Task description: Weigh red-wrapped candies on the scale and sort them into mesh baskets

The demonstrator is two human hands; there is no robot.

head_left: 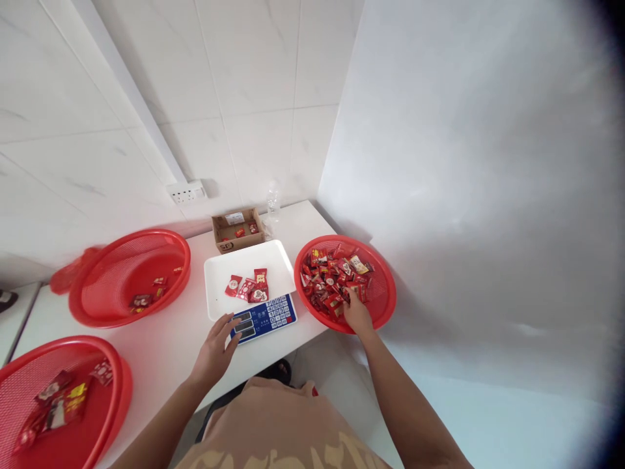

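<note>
Red packets (330, 281) are apparently being picked through in the basket (387, 301), at three o'clock from the scale (263, 322), by the right hand (359, 314), fingers curled; any grip cannot be told. The left hand (217, 344) is held loosely open, empty, at seven o'clock. A light pinch seems called for.

Red packets (331, 281) are heaped in the round red basket (385, 286) here, and a few are scattered across the scale (266, 318)'s white tray (222, 270)!
</note>
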